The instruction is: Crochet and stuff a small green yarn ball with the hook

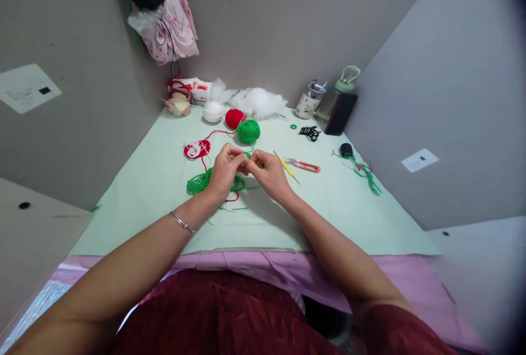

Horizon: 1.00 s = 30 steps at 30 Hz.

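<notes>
My left hand (225, 167) and my right hand (266, 171) meet over the middle of the table, fingertips pinched together. Between them shows a bit of green yarn (247, 155), mostly hidden by the fingers. Under my left hand spreads a loose tangle of green yarn (199, 182). Just beyond the hands sit a green yarn ball (249, 131) and a red yarn ball (235, 118). To the right of my right hand lie a yellow-handled crochet hook (287, 167) and orange-handled snips (306, 165). A red piece with white yarn (197, 149) lies to the left.
White stuffing (261, 103) and a white yarn ball (212, 111) lie at the back. A pen cup (309, 103), a green bottle (331, 100) and a leaning phone (342, 114) stand back right. Black yarn (346, 150) lies right. Grey panels surround the table (156, 223).
</notes>
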{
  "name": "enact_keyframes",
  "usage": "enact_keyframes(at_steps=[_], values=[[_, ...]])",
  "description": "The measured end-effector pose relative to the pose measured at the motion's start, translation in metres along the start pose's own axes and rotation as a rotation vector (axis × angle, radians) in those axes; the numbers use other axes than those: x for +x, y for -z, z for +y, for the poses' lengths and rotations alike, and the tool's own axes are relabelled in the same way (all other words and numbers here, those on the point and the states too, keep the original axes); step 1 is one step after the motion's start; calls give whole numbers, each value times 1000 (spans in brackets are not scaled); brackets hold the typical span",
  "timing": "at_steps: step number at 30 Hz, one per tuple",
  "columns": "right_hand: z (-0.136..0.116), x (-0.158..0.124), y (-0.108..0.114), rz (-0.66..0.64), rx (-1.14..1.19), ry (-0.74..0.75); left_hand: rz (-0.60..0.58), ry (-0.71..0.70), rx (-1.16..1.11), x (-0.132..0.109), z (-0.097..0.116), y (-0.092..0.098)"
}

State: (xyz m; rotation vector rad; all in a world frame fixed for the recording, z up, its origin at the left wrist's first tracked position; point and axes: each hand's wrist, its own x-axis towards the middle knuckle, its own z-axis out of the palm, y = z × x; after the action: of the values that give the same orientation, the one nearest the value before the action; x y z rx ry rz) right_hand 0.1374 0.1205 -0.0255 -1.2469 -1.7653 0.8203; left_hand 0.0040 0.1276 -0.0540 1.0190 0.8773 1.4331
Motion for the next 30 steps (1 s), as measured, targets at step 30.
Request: enact_keyframes(at_steps=[30], values=[[3,5,9,32,15,1,-110,56,-59,-3,11,-1]])
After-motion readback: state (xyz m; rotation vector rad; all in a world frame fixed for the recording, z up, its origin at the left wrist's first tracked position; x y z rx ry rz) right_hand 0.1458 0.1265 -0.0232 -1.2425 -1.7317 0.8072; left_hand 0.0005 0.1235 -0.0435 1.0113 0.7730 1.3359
